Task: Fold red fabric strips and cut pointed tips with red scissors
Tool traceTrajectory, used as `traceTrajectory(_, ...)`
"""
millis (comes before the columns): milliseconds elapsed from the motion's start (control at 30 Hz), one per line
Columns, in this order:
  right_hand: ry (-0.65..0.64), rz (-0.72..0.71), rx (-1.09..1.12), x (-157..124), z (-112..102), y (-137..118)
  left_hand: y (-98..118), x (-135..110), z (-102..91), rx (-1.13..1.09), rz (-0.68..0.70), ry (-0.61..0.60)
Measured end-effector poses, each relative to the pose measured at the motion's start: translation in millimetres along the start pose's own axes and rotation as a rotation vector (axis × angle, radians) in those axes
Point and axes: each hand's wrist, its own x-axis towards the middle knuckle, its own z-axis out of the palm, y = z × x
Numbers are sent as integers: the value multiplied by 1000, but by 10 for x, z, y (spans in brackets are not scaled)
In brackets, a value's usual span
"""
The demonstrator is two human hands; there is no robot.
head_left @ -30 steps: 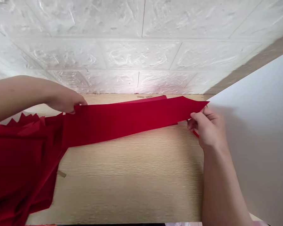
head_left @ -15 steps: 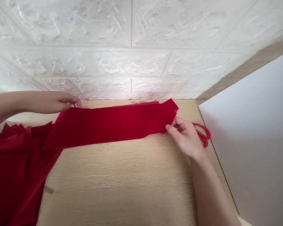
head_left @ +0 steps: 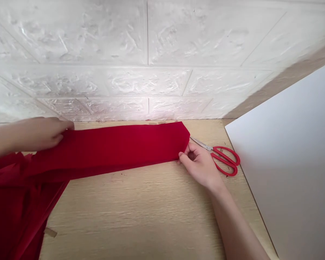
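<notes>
A long strip of red crepe paper (head_left: 111, 150) lies along the far side of the wooden tabletop, running from a heap of red paper with zigzag-cut edges (head_left: 13, 209) at the left. My left hand (head_left: 40, 134) grips the strip's upper edge near the heap. My right hand (head_left: 199, 164) pinches the strip's right end between thumb and fingers. Red-handled scissors (head_left: 222, 157) lie shut just beyond my right hand, their blades pointing towards the paper's end.
A white board (head_left: 281, 162) stands at the right, its edge along the table. A white brick-textured wall panel (head_left: 124, 61) rises behind the light wood table (head_left: 130, 216). A small strip of tape (head_left: 51, 233) lies by the heap.
The strip has come down from a raised, slanted hold to lie nearly flat on the table. My right hand has moved left, uncovering the scissors. Both hands now sit lower in view.
</notes>
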Motion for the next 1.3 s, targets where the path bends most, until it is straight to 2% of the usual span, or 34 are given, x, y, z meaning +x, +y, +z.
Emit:
traceTrajectory(133,90,124,128,20,43,5,148,-94,123,238,37,144)
traceTrajectory(267,241,140,263,55,54,42,162,-155,226,364,85,195)
traceTrajectory(400,270,103,146,59,47,72,93,-166,294,350,119,278)
traceTrajectory(500,263,92,42,48,37,75,185,-165,276,351,156,381)
traceTrajectory(633,256,106,-2,44,32,83,607,-163,175,311,314,535)
traceTrajectory(800,242,104,-13,47,23,92,1318,-41,62,210,560,558)
traceTrajectory(900,233,115,-51,33,10,62,1686,102,4,165,634,543)
traceTrajectory(1100,225,94,-194,-24,-27,-20,2249,345,-33,-59,674,510)
traceTrajectory(1300,198,130,-345,-51,-68,-21,2556,465,23,-163,649,548)
